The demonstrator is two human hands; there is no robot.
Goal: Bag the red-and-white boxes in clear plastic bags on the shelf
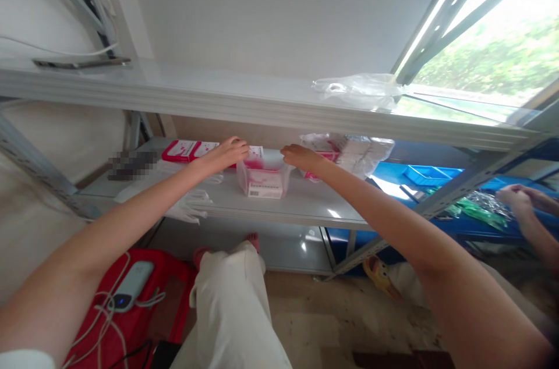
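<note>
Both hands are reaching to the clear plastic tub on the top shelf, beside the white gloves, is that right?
Not quite: the head view shows the clear plastic tub on the middle shelf, not the top one. Both the left hand and right hand do reach it, white gloves alongside.

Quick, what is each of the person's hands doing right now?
Left hand: open, fingers resting on the rim of the clear plastic box, gripping nothing.
Right hand: open, fingertips touching the same box's other rim, holding nothing.

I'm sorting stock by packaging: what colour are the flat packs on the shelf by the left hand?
Pink-red with white patches, in the head view: flat packs beside the left hand.
</note>
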